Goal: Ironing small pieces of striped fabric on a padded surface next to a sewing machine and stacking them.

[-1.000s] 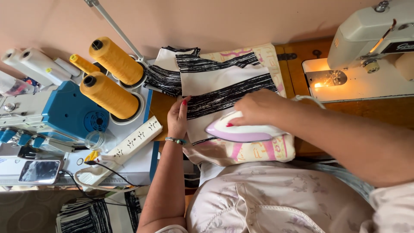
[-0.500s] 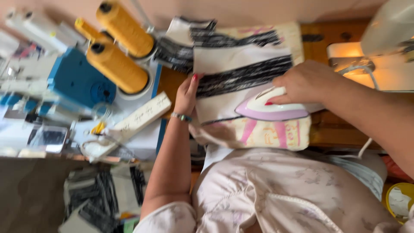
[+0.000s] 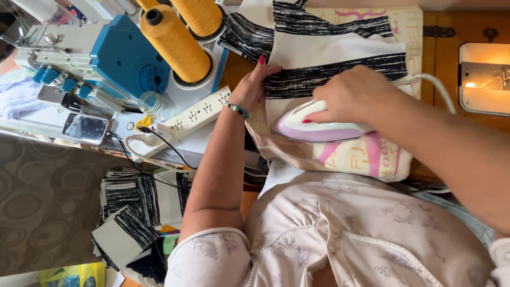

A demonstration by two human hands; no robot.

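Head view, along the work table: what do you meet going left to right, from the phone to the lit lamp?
Phone → blue overlock machine → yellow thread cone → white power strip → left hand on the black-striped fabric → right hand gripping the pink-and-white iron → sewing machine lamp.

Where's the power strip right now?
In the head view the white power strip lies left of centre, angled just left of the left hand's wrist, below the yellow thread cones and the blue machine.

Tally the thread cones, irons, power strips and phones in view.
Yellow thread cones: 2
Iron, under the right hand: 1
White power strip: 1
Phone: 1
Total: 5
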